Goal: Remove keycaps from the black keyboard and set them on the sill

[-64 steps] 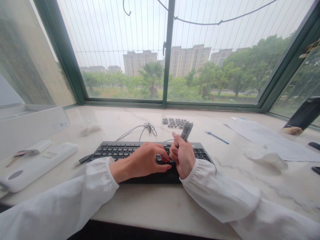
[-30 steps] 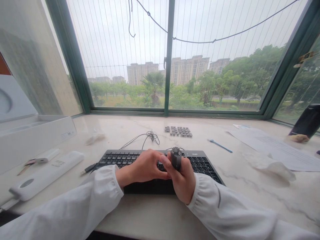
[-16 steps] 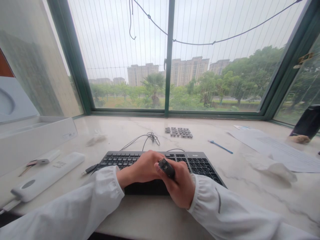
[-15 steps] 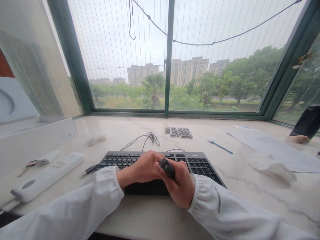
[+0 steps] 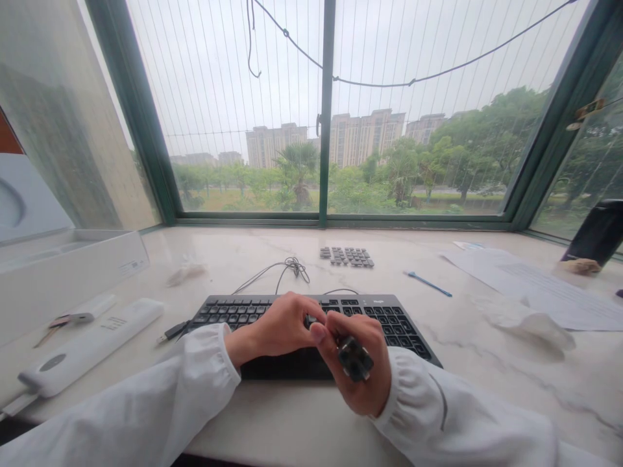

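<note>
A black keyboard [image 5: 292,368] lies in front of me, with dark gaps where some keys sit lower or are hidden. Over its middle, my left hand [image 5: 285,326] is curled, its fingertips pinched near a small dark piece too hidden to name. My right hand [image 5: 357,363] touches it at the fingertips and is wrapped round a dark tool [image 5: 355,359], whose blunt end points toward me. The tool's far end is hidden by my fingers. Behind the keyboard, several loose grey keycaps [image 5: 346,257] lie in rows.
A coiled cable [image 5: 294,264] lies behind the keyboard and a USB plug [image 5: 174,331] at its left. Further left are a white power strip [image 5: 92,347], keys [image 5: 61,322] and a white box [image 5: 111,256]. On the right are a blue stick [image 5: 428,284], paper [image 5: 525,288] and a crumpled tissue [image 5: 535,324].
My right hand has shifted right and turned, and the tool's near end has swung down and right toward me. My left hand has stayed almost in place.
</note>
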